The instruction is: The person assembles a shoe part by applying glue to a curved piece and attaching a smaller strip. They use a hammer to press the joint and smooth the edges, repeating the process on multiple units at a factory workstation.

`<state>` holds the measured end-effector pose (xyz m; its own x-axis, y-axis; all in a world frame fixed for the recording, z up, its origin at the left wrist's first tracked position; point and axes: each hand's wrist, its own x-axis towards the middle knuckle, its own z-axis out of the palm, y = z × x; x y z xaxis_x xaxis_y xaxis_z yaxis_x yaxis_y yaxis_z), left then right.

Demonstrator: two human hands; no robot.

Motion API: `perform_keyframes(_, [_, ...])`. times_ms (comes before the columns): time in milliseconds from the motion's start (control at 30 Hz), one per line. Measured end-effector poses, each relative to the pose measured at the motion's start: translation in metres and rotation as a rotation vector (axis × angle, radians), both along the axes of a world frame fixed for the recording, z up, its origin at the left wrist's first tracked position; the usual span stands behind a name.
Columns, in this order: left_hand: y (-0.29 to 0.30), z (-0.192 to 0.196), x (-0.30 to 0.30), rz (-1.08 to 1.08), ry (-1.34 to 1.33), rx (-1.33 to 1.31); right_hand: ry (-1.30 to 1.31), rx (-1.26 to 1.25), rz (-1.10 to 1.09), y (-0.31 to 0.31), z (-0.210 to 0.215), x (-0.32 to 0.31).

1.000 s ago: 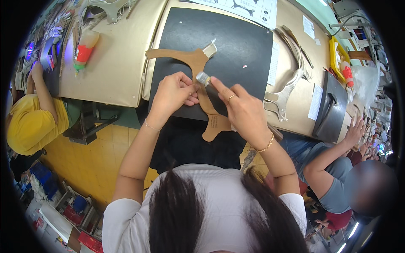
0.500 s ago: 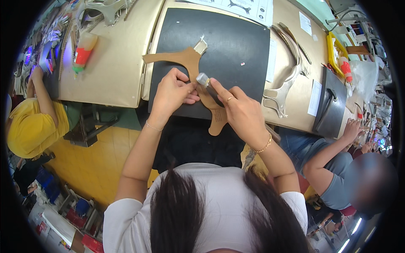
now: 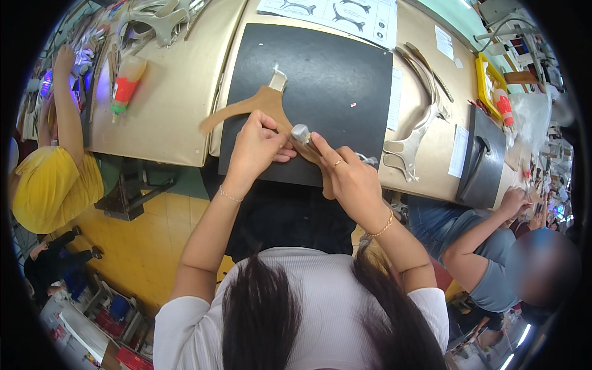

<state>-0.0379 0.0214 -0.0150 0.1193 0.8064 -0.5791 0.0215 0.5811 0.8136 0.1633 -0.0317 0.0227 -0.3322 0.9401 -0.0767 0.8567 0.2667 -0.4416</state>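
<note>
A brown branching leather-like piece (image 3: 271, 103) lies over the front of a black mat (image 3: 327, 74), with a pale silvery tab (image 3: 279, 79) at its far end. My left hand (image 3: 256, 149) pinches the piece's edge near its middle, thumb and forefinger together. In my right hand (image 3: 354, 182) is a small hammer (image 3: 301, 132), its rounded metal head just right of my left fingertips, at the piece. The right hand covers most of the handle and part of the piece's near end. A small silvery bit (image 3: 368, 160) shows beside the right knuckles; its kind is unclear.
Silver branching frames (image 3: 412, 142) lie right of the mat, others (image 3: 157, 24) at the far left. A red-banded glue bottle (image 3: 126, 86) stands left. Printed sheets (image 3: 345, 18) lie at the back, a yellow tray (image 3: 490, 83) at right. Co-workers sit on both sides.
The brown piece has turned counterclockwise, its left arm swinging toward me and its tabbed end going left. Both hands keep their grip. The left co-worker's arm has reached farther forward.
</note>
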Motion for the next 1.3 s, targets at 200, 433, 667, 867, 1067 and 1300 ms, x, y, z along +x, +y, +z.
perform_keyframes(200, [-0.007, 0.002, 0.004, 0.008, 0.015, 0.062, -0.027, 0.061, 0.049, 0.001, -0.005, 0.004])
perform_keyframes(433, [-0.005, 0.000, 0.005, -0.051, 0.085, 0.067, 0.143, 0.201, -0.008, -0.012, -0.003, 0.008])
perform_keyframes(667, [-0.014, 0.008, 0.015, -0.069, 0.186, 0.120, -0.028, 0.062, 0.015, -0.008, -0.001, 0.012])
perform_keyframes(867, [-0.015, 0.011, 0.019, -0.054, 0.192, 0.122, 0.108, 0.185, -0.018, -0.023, 0.010, 0.018])
perform_keyframes(1067, [-0.015, 0.010, 0.020, -0.042, 0.163, 0.116, -0.007, 0.088, -0.017, -0.024, 0.012, 0.021])
perform_keyframes(1300, [-0.015, 0.007, 0.019, -0.038, 0.139, 0.109, -0.010, 0.089, -0.002, -0.022, 0.006, 0.022])
